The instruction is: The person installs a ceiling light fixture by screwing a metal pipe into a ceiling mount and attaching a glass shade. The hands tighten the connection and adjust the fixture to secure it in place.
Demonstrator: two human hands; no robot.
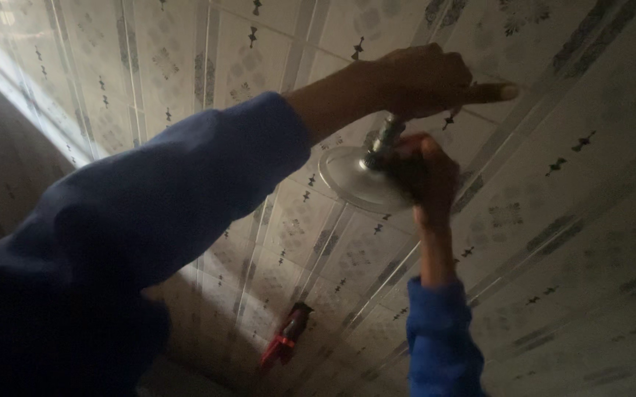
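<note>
Two hands up at the patterned ceiling [568, 220] | left hand [421, 77] clamped on threaded stem [384, 136], forefinger out | right hand [428, 173] gripping round plate [351, 176] from below | advice: keep plate flat, turn stem straight | red-handled tool [285, 342] sits apart.

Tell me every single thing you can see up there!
round silvery metal disc with a short threaded metal stem: one, silver-grey, at the ceiling, middle of the picture, between both hands
red and black object, too dim to identify: one, low in the middle, against the panels
pale patterned ceiling panels with dark motifs: many, whitish-grey, across the whole background
blue long sleeves: two, blue, on both arms
left hand: one, on the stem's top, forefinger pointing out
right hand: one, gripping the disc from below
</note>
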